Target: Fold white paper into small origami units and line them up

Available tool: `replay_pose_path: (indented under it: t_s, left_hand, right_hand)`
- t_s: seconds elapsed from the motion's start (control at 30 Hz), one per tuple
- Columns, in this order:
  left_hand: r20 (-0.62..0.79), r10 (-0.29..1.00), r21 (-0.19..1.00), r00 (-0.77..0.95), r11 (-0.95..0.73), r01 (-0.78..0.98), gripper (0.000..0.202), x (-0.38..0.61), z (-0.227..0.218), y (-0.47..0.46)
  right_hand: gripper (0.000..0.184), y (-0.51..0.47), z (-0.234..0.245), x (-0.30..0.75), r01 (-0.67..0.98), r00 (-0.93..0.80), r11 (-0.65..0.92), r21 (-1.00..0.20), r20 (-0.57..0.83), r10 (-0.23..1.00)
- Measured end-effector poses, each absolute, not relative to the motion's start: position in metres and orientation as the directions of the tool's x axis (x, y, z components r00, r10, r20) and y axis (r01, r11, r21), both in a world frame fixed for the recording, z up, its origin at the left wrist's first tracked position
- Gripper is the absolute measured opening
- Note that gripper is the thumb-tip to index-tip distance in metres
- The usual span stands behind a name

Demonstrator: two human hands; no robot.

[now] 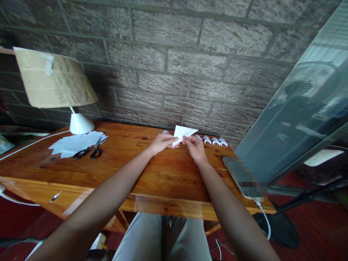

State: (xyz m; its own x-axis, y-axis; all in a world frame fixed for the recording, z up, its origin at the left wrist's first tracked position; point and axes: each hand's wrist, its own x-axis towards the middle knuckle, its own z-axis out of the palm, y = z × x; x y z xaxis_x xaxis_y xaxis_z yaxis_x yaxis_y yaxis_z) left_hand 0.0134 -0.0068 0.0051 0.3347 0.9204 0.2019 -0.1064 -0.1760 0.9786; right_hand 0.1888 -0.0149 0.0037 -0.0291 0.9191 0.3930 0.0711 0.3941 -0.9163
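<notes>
Near the wooden tabletop's [152, 174] far left corner stands a white lamp with a beige shade [81, 124], beside loose white paper sheets [71, 144] and black-handled scissors [88, 153]. At the far edge's middle, the left hand [161, 142] and right hand [195, 148] pinch a folded white paper triangle [185, 132] by its lower corner, raised off the wood. It looks light, thin and easily creased, so it is best held at the edges. Small folded white paper pieces [214, 140] line the far edge to the right.

Soft, even daylight, probably entering through the glass panel [299, 108] at right, which carries pale reflections. The varnished table [163, 177] shows a mild sheen near its front edge. Wide-angle distortion bends the margins, and a pixelated patch [246, 179] obscures one area.
</notes>
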Motion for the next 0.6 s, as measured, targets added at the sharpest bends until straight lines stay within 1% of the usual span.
replay_pose_path:
  t_s: [0.13,0.3,0.47,0.6]
  left_hand:
    - [0.242,0.930,0.970,0.277,-0.229,-0.077,0.045,0.0138,0.0058,-0.0072]
    - [0.152,0.928,0.988,0.339,-0.131,-0.084,0.046,0.0111,0.0045,-0.0050]
    - [0.181,0.941,0.983,0.287,-0.163,-0.085,0.046,0.0117,0.0039,-0.0041]
    - [0.185,0.935,0.979,0.301,-0.151,-0.134,0.047,0.0129,0.0040,-0.0049]
  right_hand:
    - [0.037,-0.0138,0.0037,0.1888,0.066,-0.006,0.395,-0.916,0.395,0.918]
    - [0.038,-0.0120,0.0042,0.1903,0.062,0.058,0.404,-0.913,0.407,0.911]
    - [0.039,-0.0104,0.0039,0.1914,0.072,0.102,0.380,-0.922,0.386,0.917]
    - [0.040,-0.0101,0.0038,0.1924,0.092,0.140,0.375,-0.922,0.385,0.912]
